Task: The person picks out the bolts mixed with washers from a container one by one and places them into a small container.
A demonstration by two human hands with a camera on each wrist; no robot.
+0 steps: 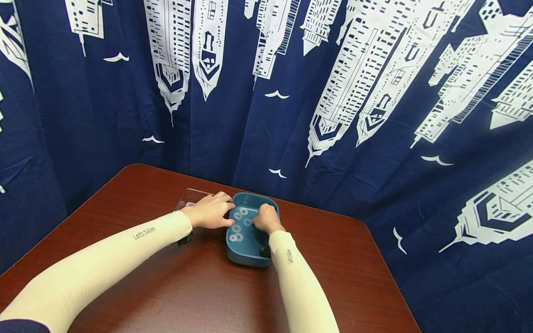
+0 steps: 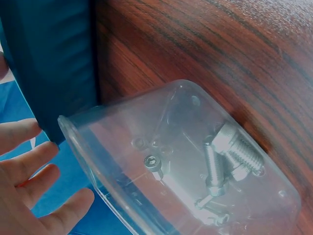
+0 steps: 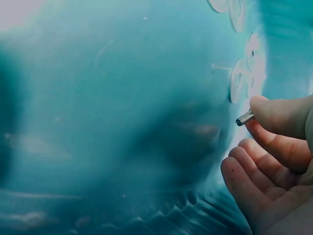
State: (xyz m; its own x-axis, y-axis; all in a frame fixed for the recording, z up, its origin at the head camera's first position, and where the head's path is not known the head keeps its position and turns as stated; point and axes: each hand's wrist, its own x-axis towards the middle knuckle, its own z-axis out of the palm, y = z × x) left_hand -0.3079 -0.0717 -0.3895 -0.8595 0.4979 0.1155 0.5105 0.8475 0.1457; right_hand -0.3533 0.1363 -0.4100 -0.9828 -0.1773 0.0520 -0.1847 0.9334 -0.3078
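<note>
In the head view my right hand [image 1: 268,218] reaches down into a blue plastic tray [image 1: 245,260]. The right wrist view shows thumb and index finger pinching a small metal screw [image 3: 244,118], most of it hidden by the fingertips. Several flat washers [image 1: 236,228] lie on the tray floor left of this hand. My left hand [image 1: 211,212] is at the tray's left rim, fingers loosely spread, with nothing seen in its grasp. Close beside it, a clear plastic container [image 2: 181,93] holds several metal bolts [image 2: 214,169] and a smaller socket-head screw [image 2: 152,163].
The tray stands near the far edge of a reddish-brown wooden table [image 1: 175,282], and the clear container sits left of it, partly behind my left hand. A dark blue curtain [image 1: 233,138] printed with white buildings hangs behind the table.
</note>
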